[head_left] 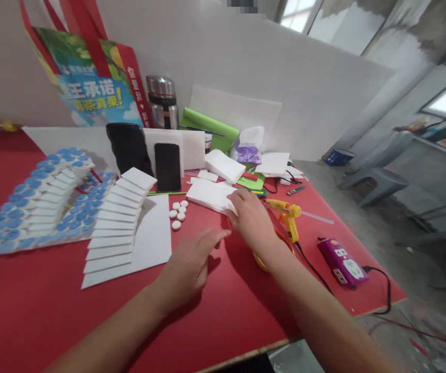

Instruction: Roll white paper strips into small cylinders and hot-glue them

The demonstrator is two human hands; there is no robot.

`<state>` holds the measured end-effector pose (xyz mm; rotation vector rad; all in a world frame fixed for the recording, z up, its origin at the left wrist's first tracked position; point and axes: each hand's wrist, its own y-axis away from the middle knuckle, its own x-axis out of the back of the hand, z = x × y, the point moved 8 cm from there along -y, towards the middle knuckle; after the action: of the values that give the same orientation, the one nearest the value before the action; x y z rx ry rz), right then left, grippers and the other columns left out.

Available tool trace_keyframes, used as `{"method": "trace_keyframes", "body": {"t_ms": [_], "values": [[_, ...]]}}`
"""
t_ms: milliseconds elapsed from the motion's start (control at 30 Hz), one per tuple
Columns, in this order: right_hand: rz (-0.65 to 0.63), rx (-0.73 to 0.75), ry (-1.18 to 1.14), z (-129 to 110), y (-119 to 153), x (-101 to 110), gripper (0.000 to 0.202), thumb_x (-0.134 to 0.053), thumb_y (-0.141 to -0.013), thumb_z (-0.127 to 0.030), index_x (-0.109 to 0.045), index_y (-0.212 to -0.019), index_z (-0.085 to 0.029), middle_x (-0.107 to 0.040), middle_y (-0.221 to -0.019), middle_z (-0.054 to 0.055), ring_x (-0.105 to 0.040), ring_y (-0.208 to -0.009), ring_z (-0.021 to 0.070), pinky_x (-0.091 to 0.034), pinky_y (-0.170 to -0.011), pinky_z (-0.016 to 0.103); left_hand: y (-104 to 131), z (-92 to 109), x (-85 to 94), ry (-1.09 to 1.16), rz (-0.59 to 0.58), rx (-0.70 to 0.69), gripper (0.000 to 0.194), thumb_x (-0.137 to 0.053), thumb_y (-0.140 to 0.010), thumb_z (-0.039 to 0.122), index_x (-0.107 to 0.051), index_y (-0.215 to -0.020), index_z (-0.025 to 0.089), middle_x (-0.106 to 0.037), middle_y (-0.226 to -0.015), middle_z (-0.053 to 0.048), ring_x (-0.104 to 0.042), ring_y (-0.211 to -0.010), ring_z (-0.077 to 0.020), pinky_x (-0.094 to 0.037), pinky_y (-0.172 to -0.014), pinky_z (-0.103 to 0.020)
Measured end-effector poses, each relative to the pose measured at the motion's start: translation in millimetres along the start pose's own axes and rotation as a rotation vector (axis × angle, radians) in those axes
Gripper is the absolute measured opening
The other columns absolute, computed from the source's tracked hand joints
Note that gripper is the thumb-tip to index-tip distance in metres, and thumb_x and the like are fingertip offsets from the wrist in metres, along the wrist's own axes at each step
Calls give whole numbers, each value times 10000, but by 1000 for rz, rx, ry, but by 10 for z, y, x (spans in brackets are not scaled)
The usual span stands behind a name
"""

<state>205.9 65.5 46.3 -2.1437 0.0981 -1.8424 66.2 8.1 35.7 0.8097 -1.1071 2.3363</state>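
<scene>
Over the red table (207, 305), my left hand (187, 267) hovers with thumb and fingers apart and nothing between them. My right hand (248, 215) reaches to the right end of a stack of white boards (209, 194); its fingertips touch the stack, and whether they grip a board is hard to see. Left of my hands are several small white discs (178, 213) and a curved stair of white strips (116, 223) on a white sheet (155, 238). Beneath my right forearm, a yellow tape roll (261, 261) is partly hidden.
A yellow glue gun (287, 217) and a purple power box (343, 263) with cords lie right. Blue-capped pieces (36, 191) form a curved model at left. Two phones (167, 167), a steel flask (163, 101), a bag (91, 77) and a tissue pack (248, 147) stand behind.
</scene>
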Motion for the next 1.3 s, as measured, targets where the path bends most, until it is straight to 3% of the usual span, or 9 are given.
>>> {"method": "trace_keyframes", "body": {"t_ms": [67, 200, 400, 600, 900, 1033, 1100, 1167, 1300], "values": [[60, 0, -56, 14, -108, -160, 260, -571, -990, -166, -671, -1223, -110, -647, -1293, 189, -578, -1150, 324, -456, -998, 418, 42, 24, -60, 26, -39, -47, 416, -421, -913, -16, -609, -1240, 160, -723, -1055, -121, -688, -933, -226, -570, -791, -330], [59, -12, -107, 120, -116, -415, 184, -589, -980, -173, -709, -1110, -122, -686, -1132, 183, -572, -1051, 330, -450, -963, 447, 88, -4, -95, 68, -78, -66, 366, -454, -909, -30, -639, -1165, 156, -717, -1034, -110, -668, -922, -213, -547, -772, -302], [59, -5, -233, 305, -113, -470, 107, -642, -964, -201, -739, -958, -157, -688, -1028, 143, -595, -997, 297, -470, -919, 413, 83, -141, -111, 158, -100, 2, 377, -440, -899, -41, -674, -1113, 163, -711, -1035, -100, -670, -940, -202, -543, -794, -302], [108, -56, -427, 496, -136, -482, 101, -676, -943, -223, -759, -905, -177, -702, -926, 74, -651, -824, 204, -512, -767, 325, 49, -301, -21, 360, -10, 162, 394, -412, -887, -50, -707, -1018, 176, -689, -898, -49, -656, -793, -134, -554, -706, -240], [253, -71, -538, 515, -104, -301, 168, -605, -927, -213, -757, -856, -197, -747, -936, 80, -678, -885, 223, -516, -814, 358, 84, -445, 73, 510, 104, 378, 294, -485, -953, 61, -731, -1045, 192, -662, -874, -36, -651, -697, -126, -577, -646, -271], [399, -92, -835, 487, 10, -2, 130, -641, -914, -256, -755, -864, -220, -759, -966, 57, -683, -940, 220, -519, -843, 361, 172, -626, 143, 686, 263, 615, 364, -625, -986, 283, -633, -1348, 246, -660, -1316, -118, -718, -1007, -224, -622, -765, -339], [283, -184, -1150, 477, 45, -52, 85, -702, -872, -280, -761, -841, -227, -748, -869, 22, -669, -808, 186, -520, -751, 327, 209, -709, 110, 855, 310, 719, 576, -700, -949, 391, -523, -1486, 283, -544, -1536, -126, -653, -1252, -289, -602, -944, -400], [45, -265, -1405, 373, 77, -196, 83, -756, -825, -297, -772, -820, -215, -729, -787, 4, -631, -690, 152, -503, -672, 298, 224, -762, 73, 998, 350, 785, 779, -763, -897, 448, -411, -1574, 288, -478, -1613, -132, -573, -1377, -313, -531, -1082, -432], [-295, -249, -1443, 144, 123, -346, 128, -802, -808, -314, -802, -839, -189, -734, -765, 14, -623, -680, 134, -494, -659, 276, 211, -793, 94, 1096, 446, 845, 1006, -848, -819, 336, -275, -1642, 253, -653, -1426, -155, -688, -1206, -298, -583, -967, -399]]}}
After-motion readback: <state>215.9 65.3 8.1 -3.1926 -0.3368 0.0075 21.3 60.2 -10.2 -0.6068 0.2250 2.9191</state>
